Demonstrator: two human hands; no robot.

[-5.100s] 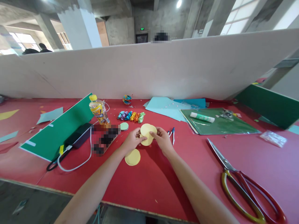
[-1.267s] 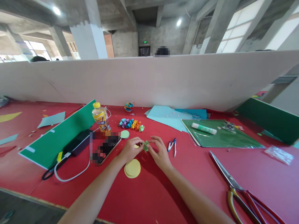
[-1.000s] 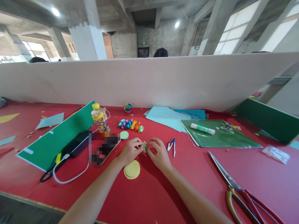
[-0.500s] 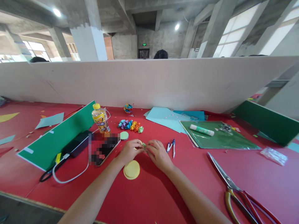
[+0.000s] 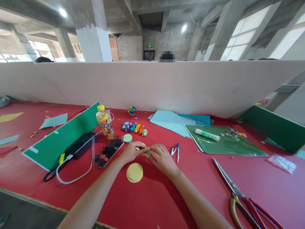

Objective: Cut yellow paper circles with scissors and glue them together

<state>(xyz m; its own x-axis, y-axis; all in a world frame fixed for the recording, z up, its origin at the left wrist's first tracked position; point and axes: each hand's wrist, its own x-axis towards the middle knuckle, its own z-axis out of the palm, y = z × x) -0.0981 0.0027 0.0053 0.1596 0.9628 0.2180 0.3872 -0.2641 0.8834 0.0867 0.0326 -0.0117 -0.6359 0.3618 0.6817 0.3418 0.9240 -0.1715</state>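
Between my two hands is a small light-green piece of folded paper (image 5: 147, 152). My left hand (image 5: 132, 152) pinches it from the left, thumb and fingertips together. My right hand (image 5: 163, 158) closes on its other side, with the fingers bent. A pale yellow round of paper (image 5: 141, 146) shows partly behind the left fingers. Just below my hands lie stacked yellow paper circles (image 5: 134, 172). A light-green paper circle stack (image 5: 127, 138) sits beyond the left hand. Farther back is a row of folded paper pieces (image 5: 134, 128) in purple, blue, yellow, orange and green.
Large scissors (image 5: 234, 189) lie at right, tips pointing away. Pens or a compass (image 5: 177, 152) lie beside my right hand. A phone (image 5: 111, 154), a bottle (image 5: 105, 121) and a black box (image 5: 79, 145) stand left. A glue stick (image 5: 207, 134) rests on the green sheets (image 5: 228, 146).
The view has shifted slightly. My hands stay together on the green paper, which shows a little more between the fingertips. The other things on the table lie as before.
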